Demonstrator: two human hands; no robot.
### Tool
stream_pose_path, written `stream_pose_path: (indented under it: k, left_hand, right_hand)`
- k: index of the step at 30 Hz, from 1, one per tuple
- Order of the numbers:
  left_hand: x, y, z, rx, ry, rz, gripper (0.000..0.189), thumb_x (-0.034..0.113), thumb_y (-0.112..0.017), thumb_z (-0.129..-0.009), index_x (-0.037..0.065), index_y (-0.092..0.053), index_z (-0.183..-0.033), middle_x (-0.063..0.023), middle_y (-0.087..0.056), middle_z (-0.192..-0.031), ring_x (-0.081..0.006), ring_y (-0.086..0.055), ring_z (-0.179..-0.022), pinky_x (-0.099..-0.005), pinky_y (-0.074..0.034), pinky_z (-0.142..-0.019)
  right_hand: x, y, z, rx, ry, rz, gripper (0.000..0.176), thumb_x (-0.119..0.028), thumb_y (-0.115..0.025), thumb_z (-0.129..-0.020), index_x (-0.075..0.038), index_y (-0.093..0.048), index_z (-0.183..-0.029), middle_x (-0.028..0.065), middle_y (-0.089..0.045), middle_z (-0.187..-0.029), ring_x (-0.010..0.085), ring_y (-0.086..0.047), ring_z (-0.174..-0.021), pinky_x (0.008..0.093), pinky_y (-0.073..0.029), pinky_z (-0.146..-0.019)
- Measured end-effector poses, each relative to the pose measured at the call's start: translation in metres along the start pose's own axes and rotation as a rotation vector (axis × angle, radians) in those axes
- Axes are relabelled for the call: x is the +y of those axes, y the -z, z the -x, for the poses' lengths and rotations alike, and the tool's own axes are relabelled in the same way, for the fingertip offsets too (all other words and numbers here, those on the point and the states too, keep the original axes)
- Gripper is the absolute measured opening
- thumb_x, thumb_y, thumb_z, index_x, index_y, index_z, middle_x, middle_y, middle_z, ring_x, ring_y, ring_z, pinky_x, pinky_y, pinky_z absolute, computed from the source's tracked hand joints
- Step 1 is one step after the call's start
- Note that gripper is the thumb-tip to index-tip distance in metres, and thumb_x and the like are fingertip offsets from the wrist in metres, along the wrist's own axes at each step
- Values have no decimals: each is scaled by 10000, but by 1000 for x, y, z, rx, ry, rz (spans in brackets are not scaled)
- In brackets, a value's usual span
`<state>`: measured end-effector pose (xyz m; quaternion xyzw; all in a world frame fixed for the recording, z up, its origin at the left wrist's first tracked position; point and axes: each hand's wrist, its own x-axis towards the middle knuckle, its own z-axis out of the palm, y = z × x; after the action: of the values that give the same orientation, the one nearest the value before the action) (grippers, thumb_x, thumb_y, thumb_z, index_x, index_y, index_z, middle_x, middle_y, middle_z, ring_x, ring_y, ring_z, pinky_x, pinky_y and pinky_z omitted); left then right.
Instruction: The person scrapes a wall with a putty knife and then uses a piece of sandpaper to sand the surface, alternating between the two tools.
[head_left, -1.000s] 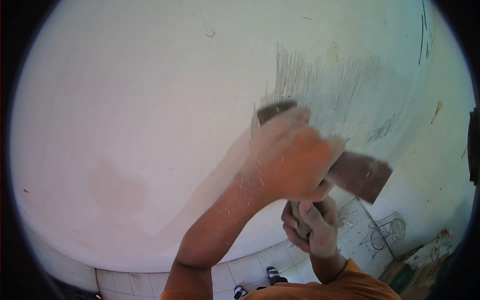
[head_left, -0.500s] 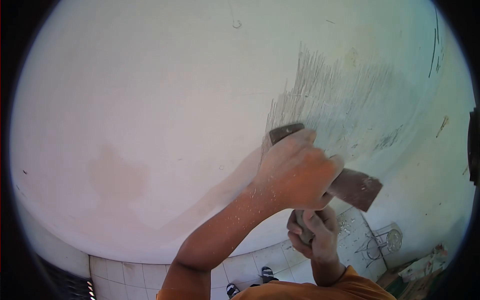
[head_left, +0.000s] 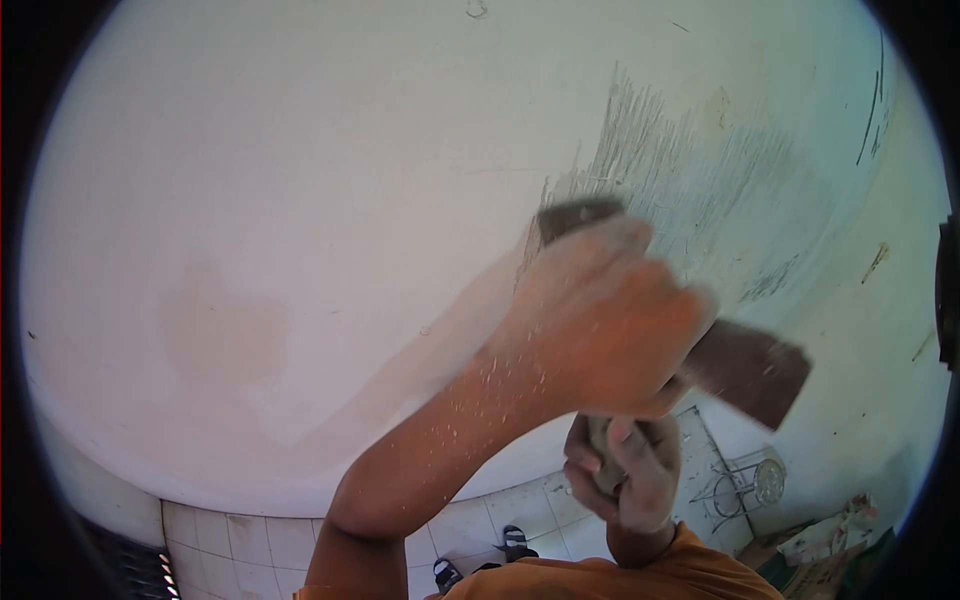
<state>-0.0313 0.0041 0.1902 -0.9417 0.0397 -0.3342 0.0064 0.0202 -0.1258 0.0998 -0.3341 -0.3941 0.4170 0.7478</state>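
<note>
My left hand (head_left: 610, 325) is closed on a dark flat tool (head_left: 750, 370) against the white wall (head_left: 330, 180). One dark end shows above the knuckles, and a wide brown end sticks out to the right; the middle is hidden in the fist. Lower down, just beneath that hand, my right hand (head_left: 645, 470) wraps its fingers round a grey lump (head_left: 606, 455). Dark scratch lines (head_left: 645, 150) run over the wall above and to the right of the tool. Pale flecks dot my left forearm.
Below the wall lies a tiled floor (head_left: 240, 545), with my sandalled feet (head_left: 515, 543) on it. A wire-framed round object (head_left: 768, 480) stands at the lower right, near cardboard and crumpled packaging (head_left: 830, 540). A dark lattice (head_left: 125, 550) fills the lower left corner.
My left hand and the tool have shifted up and slightly right along the wall, blurred by motion. My right hand still holds the grey lump. The view has shifted slightly.
</note>
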Motion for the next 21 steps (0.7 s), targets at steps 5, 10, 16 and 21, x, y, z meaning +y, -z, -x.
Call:
stream_pose_path:
  k: [5,10,16,21]
  left_hand:
    - [0,19,-15,-93,-22,-1,253,295,-703,-612,76,-613,-700,-114,-625,-646,-271,-601,-758,-351,-460,-800]
    - [-3,1,-1,-117,-27,13,268,305,-706,-609,84,-620,-734,-97,-623,-673,-262,-581,-749,-347,-458,-758]
    - [-3,9,-15,134,-73,-29,249,302,-702,-595,93,-617,-700,-84,-611,-665,-247,-575,-755,-343,-453,-746]
    - [-2,1,-6,-116,-28,-24,255,234,-703,-513,128,-567,-701,-65,-540,-584,-245,-548,-697,-384,-460,-642]
  right_hand:
    - [-4,-5,-5,3,73,18,288,-202,-469,-963,51,-434,-1098,48,-404,-672,80,-402,-529,171,-279,-297]
    - [3,-2,-1,20,10,29,284,-210,-466,-964,54,-433,-1064,41,-390,-655,75,-391,-515,170,-269,-292]
    - [-19,-4,-14,-65,93,-5,333,-213,-478,-960,71,-405,-1117,39,-400,-680,86,-414,-562,161,-293,-299]
    - [5,-6,-4,46,60,-5,306,-218,-471,-961,64,-441,-1077,39,-396,-647,82,-409,-522,162,-278,-287]
